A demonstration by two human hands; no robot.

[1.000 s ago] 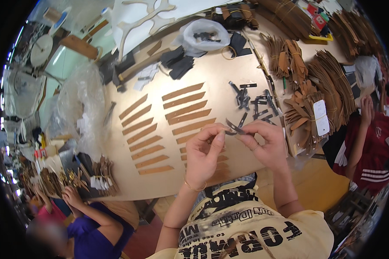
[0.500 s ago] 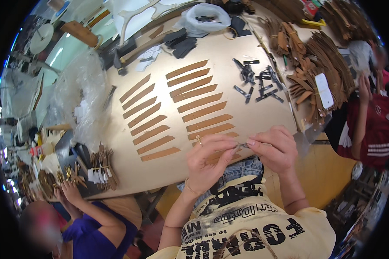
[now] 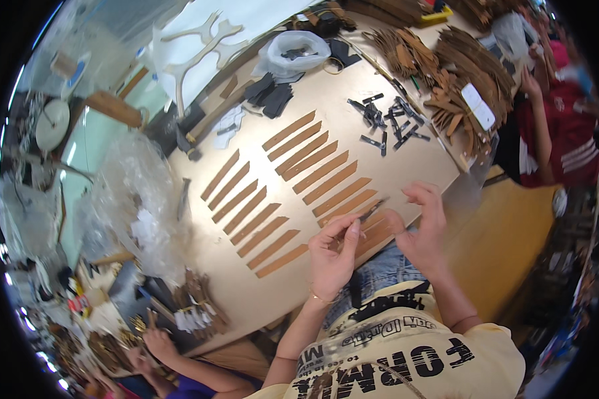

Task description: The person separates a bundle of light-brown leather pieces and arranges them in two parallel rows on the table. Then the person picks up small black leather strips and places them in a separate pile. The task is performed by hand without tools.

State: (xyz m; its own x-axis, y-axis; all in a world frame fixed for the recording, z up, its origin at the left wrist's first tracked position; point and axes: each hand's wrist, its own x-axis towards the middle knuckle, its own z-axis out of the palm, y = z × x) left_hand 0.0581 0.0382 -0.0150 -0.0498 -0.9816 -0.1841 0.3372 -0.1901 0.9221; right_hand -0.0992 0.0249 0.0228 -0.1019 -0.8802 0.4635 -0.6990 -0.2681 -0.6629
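Where the tan worktable meets its near edge, I see both of my hands working just over that edge, above my lap. Largest on the table are two columns of flat brown leather strips, laid parallel and slanted, each apart from its neighbour; bare table shows to the right of them, between the strips and the right edge. Beyond that gap, heaps of brown leather pieces crowd the far right corner, and a person in a red top sits just past the right edge. Crumpled clear plastic wrap lines the left edge and bounds the room there. At the far side, a clear bag lies beside a pile of dark pieces. A scatter of small dark metal clips lies between the strips and the heaps. My left hand pinches a thin dark clip between thumb and forefinger, over the nearest strips at the table edge. My right hand has its fingers curled, its thumb and forefinger closed on the same clip from the other side
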